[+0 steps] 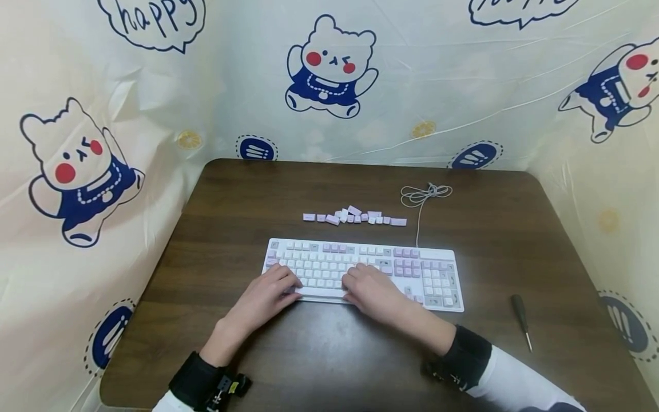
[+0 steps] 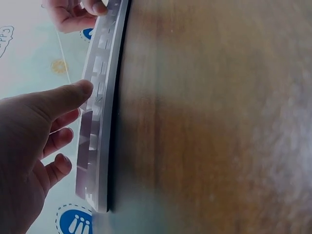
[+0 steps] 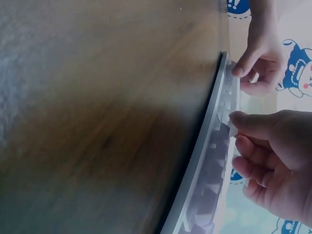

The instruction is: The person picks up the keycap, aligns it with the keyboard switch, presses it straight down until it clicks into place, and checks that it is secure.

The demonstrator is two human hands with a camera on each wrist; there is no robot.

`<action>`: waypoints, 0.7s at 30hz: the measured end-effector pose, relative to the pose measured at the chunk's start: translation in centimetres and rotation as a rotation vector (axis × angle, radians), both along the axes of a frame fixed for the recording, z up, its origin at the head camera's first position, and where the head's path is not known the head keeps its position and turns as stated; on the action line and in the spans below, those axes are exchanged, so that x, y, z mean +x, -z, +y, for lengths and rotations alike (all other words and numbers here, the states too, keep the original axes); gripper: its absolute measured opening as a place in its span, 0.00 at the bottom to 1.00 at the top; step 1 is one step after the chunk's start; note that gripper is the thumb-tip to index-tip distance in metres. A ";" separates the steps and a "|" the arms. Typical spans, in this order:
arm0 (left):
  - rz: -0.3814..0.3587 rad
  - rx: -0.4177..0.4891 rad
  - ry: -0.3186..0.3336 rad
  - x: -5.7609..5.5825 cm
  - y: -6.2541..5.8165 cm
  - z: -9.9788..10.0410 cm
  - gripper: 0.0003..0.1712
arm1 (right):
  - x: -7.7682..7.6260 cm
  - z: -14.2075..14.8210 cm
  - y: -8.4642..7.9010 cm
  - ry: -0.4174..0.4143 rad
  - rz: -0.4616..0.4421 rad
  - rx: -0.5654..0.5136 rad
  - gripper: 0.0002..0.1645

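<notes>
A white keyboard (image 1: 443, 256) with white, lilac and grey keys lies on the table. My left hand (image 1: 268, 294) is over its left side, thumb near the left end of the space bar (image 1: 321, 292). Over the middle keys is my right hand (image 1: 376, 292), its thumb by the bar's other end. In the left wrist view, the left hand (image 2: 29, 141) has its thumb against the front edge and its other fingers loosely bent. The right hand (image 3: 278, 161) bends its fingers over the keys in the right wrist view. Neither hand visibly holds anything loose.
Loose lilac and white keycaps (image 1: 398, 222) lie in an uneven row behind the keyboard. A coiled white cable (image 1: 426, 195) runs from its back edge. To the right on the brown table (image 1: 231, 194) lies a dark-handled screwdriver (image 1: 520, 315). Printed curtains (image 1: 422, 74) surround the table.
</notes>
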State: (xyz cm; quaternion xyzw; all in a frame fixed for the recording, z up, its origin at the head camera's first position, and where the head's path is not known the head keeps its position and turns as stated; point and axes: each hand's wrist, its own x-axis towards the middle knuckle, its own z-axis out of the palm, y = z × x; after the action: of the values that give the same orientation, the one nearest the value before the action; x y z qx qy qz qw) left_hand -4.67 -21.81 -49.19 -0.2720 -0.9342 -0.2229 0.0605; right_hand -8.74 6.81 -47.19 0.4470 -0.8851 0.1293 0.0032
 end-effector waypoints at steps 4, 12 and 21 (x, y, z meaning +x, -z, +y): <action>-0.006 0.002 0.005 -0.1 0.0 0.0 0.08 | -0.1 0.1 0.1 -0.004 0.001 -0.019 0.09; -0.005 0.009 -0.003 -0.1 0.0 -0.2 0.08 | -0.3 0.3 0.1 -0.006 -0.058 -0.051 0.08; 0.007 -0.011 -0.010 0.2 0.1 -0.2 0.09 | -0.3 0.2 -0.1 -0.008 -0.085 -0.068 0.07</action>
State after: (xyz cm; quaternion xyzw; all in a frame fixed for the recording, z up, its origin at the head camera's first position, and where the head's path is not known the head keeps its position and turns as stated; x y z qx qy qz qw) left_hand -4.50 -22.04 -49.24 -0.2684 -0.9365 -0.2166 0.0633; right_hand -8.99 6.98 -47.09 0.4445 -0.8777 0.1780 -0.0196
